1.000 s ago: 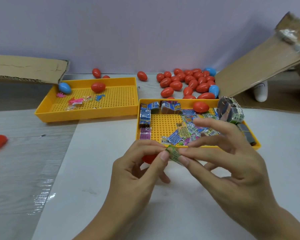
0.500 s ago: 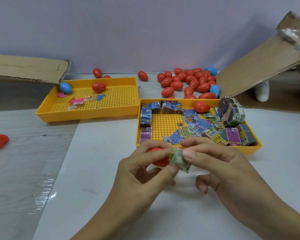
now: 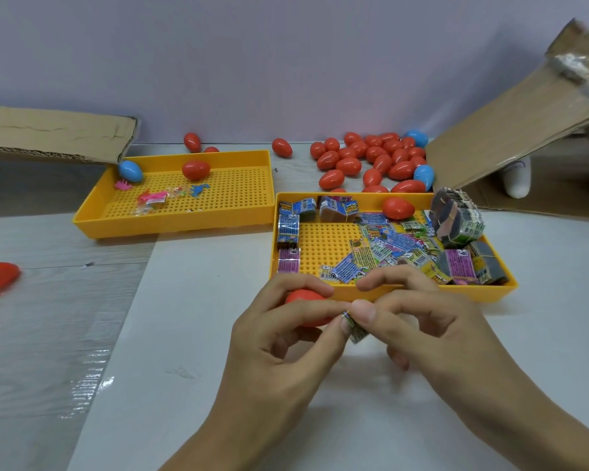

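Since a second ago the small printed paper leaflet (image 3: 354,329) got folded tighter and pulled back just in front of the yellow perforated plastic tray (image 3: 483,292), so I'd say it's about ready to go into the red plastic egg shell (image 3: 305,300). The grip of the left hand (image 3: 276,351) is curled round that egg, and its thumb pinches the leaflet along with the right hand (image 3: 432,334). The tray's near rim sits right behind the fingers, but there's loads of bare white counter (image 3: 184,334) left of the tray.

Yellow tray (image 3: 388,293) just beyond hands

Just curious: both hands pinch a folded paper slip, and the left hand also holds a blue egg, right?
No: the head view shows the egg in the left hand is red, not blue. The right hand does help pinch the folded paper slip.
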Demonstrator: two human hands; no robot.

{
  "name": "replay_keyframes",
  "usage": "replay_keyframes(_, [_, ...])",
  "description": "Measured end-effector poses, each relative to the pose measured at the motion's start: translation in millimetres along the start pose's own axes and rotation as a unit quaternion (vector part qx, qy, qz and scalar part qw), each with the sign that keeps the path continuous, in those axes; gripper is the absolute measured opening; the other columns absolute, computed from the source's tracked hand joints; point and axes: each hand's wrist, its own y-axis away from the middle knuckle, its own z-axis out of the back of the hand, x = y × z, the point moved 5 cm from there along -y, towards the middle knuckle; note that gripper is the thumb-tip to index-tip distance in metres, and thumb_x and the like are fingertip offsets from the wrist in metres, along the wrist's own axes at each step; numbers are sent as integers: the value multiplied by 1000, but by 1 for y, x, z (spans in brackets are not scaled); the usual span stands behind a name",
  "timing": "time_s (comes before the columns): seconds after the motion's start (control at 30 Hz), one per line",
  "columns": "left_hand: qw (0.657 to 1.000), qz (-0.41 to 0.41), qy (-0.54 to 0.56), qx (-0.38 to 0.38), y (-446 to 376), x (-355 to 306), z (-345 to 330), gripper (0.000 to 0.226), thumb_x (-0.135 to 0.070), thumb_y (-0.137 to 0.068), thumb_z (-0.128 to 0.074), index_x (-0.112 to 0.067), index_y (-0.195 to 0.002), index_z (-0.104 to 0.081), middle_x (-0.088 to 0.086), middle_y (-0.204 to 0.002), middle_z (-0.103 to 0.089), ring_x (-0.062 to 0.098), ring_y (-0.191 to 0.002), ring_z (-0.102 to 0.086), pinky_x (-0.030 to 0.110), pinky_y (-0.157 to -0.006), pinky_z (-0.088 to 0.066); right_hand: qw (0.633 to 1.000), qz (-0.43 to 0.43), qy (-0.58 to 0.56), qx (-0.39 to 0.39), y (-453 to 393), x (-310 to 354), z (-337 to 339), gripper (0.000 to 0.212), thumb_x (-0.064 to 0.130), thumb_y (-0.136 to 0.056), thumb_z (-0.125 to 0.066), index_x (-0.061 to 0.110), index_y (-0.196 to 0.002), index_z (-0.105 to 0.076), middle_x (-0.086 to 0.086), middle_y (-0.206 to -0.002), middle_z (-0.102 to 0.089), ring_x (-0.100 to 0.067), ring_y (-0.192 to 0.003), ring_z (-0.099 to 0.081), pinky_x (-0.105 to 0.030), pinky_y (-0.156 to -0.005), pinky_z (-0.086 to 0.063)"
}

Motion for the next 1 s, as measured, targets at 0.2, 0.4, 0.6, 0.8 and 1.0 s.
replay_keyframes(0.2, [1000,2,-11,-7,0,1,1,9,-20,-85,-74,-22,-93,-79,-7,-105,-62,22,-87,-68,31,-63,-59,1000,18,-9,-21,0,1,2,36,57,-59,-78,25,-75,-77,16,-99,-56,-10,-80,-56,-22,-50,-42])
replay_keyframes(0.4, [1000,9,15,1,0,1,0,18,-25,-85,-67,-24,-100,-78,-4,-109,-61,20,-87,-67,28,-68,-58,999,31,-29,-5,0,7,3,27,51,-62,-79,24,-67,-78,11,-101,-59,-14,-90,-60,-49,-55,-52])
replay_keyframes(0.6, [998,4,59,-3,1,4,0,41,-5,-89,-62,-27,-122,-70,2,-110,-63,27,-91,-68,25,-71,-59,998,29,-44,-41,-3,7,10,18,44,-64,-78,27,-68,-79,15,-98,-56,-2,-59,-51,-9,-51,-39])
replay_keyframes(0.8, [996,33,82,-8,4,10,0,38,-21,-79,-79,-30,-115,-69,1,-108,-68,29,-98,-69,30,-70,-61,998,18,-50,-28,-3,5,8,24,44,-53,-87,26,-67,-79,16,-89,-56,-2,-69,-51,-14,-60,-45])
replay_keyframes(1.0, [997,7,76,20,4,7,-2,37,-17,-81,-74,-23,-118,-71,2,-114,-62,34,-106,-66,35,-80,-60,997,-7,-78,-26,-4,0,8,26,39,-51,-92,23,-67,-80,17,-87,-56,-3,-70,-49,-14,-60,-45])
